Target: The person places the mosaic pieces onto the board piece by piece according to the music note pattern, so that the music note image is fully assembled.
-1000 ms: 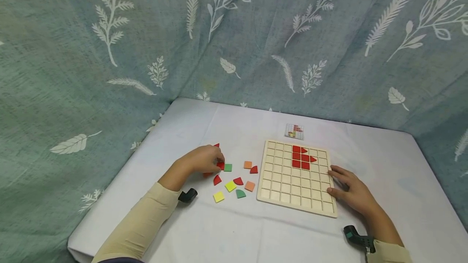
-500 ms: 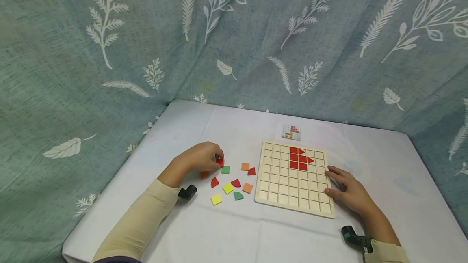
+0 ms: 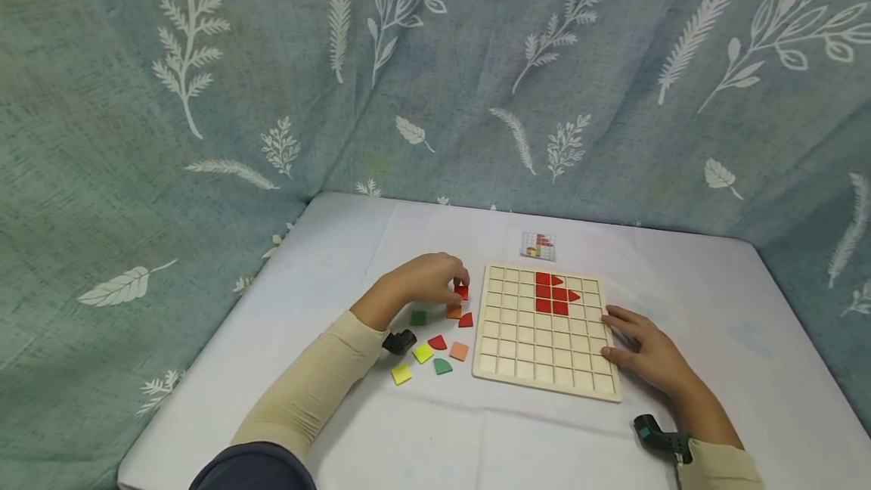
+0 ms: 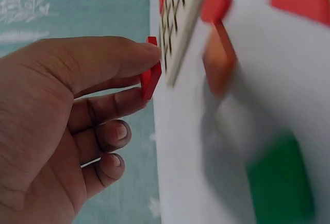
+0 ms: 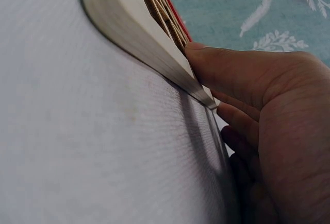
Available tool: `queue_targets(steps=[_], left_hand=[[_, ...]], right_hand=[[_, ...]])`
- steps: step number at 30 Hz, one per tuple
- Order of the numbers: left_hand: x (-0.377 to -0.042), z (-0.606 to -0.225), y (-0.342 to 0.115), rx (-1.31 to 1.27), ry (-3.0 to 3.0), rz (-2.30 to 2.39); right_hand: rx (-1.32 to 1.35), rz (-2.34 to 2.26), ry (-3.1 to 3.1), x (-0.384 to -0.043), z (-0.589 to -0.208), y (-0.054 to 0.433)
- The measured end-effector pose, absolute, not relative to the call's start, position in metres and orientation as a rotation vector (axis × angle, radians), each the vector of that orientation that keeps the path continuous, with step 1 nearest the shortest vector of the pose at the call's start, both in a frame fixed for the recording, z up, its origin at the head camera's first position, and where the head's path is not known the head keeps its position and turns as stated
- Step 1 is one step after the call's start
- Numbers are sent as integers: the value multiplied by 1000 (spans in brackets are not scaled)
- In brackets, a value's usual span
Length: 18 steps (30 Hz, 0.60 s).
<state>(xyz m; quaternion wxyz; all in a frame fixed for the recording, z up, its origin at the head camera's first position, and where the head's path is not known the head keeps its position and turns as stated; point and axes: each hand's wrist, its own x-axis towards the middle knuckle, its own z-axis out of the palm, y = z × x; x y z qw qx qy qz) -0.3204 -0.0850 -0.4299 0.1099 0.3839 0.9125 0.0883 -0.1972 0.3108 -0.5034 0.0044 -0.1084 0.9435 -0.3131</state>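
My left hand (image 3: 429, 278) pinches a red square tile (image 4: 150, 74) between thumb and fingers. It hangs above the table, left of the wooden grid board (image 3: 506, 350). Below it in the head view lie an orange square tile (image 3: 454, 312) and a red quarter-round tile (image 3: 466, 320). The board carries a block of red square tiles (image 3: 543, 292) and two red pointed tiles (image 3: 573, 296) near its far side. My right hand (image 3: 646, 346) rests at the board's right edge, thumb and fingertips touching the rim (image 5: 193, 87) with the fingers fairly straight.
A small pattern card (image 3: 538, 246) lies behind the board. Loose tiles lie left of it: a green square (image 3: 418, 318), a green quarter-round (image 3: 442, 366), yellow squares (image 3: 401, 374), another red quarter-round (image 3: 437, 342) and another orange square (image 3: 459, 351). A leaf-patterned cloth (image 3: 408, 59) hangs behind the table.
My left hand has picked up the red square tile from among the loose pieces and carried it right, toward the board. My right hand stays at the board's edge. The head view has shifted slightly.
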Motion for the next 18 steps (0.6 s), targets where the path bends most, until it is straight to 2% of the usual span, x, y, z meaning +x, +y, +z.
queue_targets(steps=[18], left_hand=[[-320,-421,8,1456,2560,169]], right_hand=[[-314,-995,2953,-198,-504,311]])
